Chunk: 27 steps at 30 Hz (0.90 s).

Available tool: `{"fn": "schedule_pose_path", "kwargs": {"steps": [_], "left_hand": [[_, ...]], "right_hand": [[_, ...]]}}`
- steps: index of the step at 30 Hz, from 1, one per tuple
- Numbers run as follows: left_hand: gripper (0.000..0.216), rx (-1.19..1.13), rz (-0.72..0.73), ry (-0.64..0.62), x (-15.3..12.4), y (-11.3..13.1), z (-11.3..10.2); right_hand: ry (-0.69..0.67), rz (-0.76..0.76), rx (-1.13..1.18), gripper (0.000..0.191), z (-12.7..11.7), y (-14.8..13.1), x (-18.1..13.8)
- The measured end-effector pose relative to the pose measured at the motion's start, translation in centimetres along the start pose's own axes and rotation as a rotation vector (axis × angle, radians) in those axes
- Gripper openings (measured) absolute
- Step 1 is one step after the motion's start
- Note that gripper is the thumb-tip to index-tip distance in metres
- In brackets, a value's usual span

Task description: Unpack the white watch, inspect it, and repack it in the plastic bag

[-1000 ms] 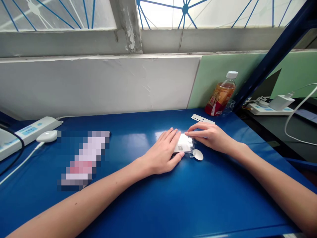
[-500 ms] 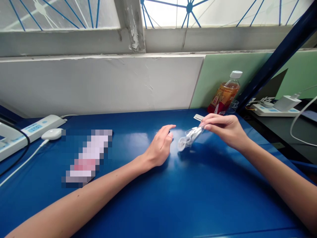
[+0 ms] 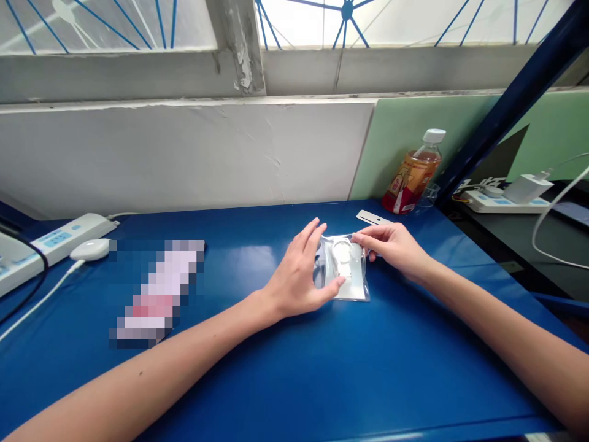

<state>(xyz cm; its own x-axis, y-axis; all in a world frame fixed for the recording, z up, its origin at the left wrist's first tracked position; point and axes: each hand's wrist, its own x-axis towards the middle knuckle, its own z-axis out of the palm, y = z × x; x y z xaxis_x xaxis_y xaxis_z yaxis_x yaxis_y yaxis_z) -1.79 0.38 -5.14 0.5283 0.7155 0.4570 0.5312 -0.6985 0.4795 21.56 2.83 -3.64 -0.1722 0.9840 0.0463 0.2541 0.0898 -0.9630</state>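
A small clear plastic bag (image 3: 356, 288) with a flat white piece and a white ring-shaped part inside is held low over the blue table, or rests on it; I cannot tell which. My right hand (image 3: 391, 245) pinches its upper right corner between thumb and fingers. On the bag's left side is my left hand (image 3: 306, 270), open, its fingers spread and its thumb reaching over the lower part of the bag. Just behind my right hand lies a flat white strip with a dark slot (image 3: 372, 217), partly covered by the fingers.
A bottle with an orange label (image 3: 411, 175) stands at the back right beside a small clear cup (image 3: 429, 195). To the left lies a blurred-out pinkish oblong (image 3: 161, 288). A white power strip (image 3: 59, 242) and a white cabled device (image 3: 89, 250) sit at the far left.
My right hand has brought the bag down and left, turning it from edge-on to face up. My left hand has spread its fingers and moved to the bag. More of the white strip shows.
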Motion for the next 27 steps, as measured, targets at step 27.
{"fn": "schedule_pose_path", "kwargs": {"steps": [27], "left_hand": [[0.081,0.228,0.097,-0.335,0.9,-0.4,-1.2]], "right_hand": [[-0.347,-0.463,-0.813,0.097,-1.9,2.3,-2.1]]}}
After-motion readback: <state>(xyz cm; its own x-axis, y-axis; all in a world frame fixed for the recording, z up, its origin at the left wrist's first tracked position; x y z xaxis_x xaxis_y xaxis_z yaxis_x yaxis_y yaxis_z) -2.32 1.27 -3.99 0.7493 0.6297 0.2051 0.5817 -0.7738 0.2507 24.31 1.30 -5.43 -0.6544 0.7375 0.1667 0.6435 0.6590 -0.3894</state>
